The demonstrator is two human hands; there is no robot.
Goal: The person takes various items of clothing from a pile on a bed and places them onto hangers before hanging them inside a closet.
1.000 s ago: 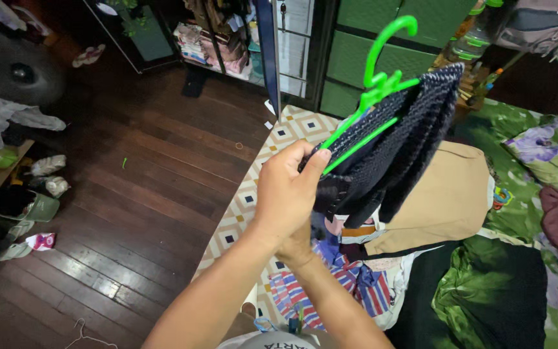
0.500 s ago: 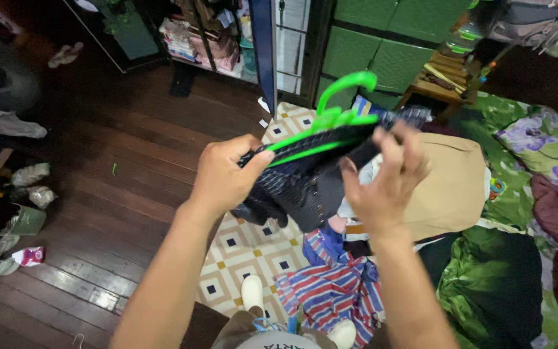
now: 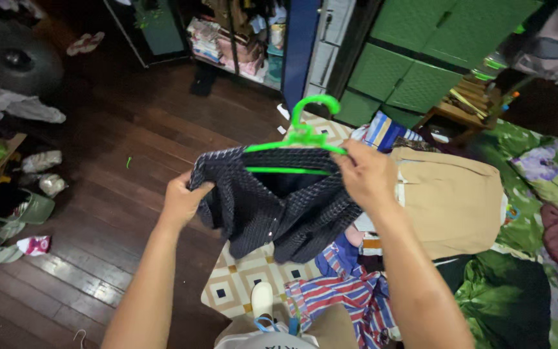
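— Shirt (image 3: 272, 207), dark and knitted-looking with a pale fleck, hangs spread on a bright green hanger (image 3: 295, 145) at the centre of the frame, held up in the air above the floor.

— And the hands?

— Left hand (image 3: 182, 200) has its grip clenched on the shirt's shoulder at the left; right hand (image 3: 366, 174) grips the other shoulder together with the hanger's end (fingers curled over the top).

— What lies under it?

— Patterned mat (image 3: 240, 284) with diamond squares, a striped red-and-blue cloth (image 3: 343, 297) at lower centre, and a folded tan garment (image 3: 450, 200) just to the right. Green drawers (image 3: 408, 81) stand at upper right, dark wooden floor (image 3: 130, 213) fills the left.
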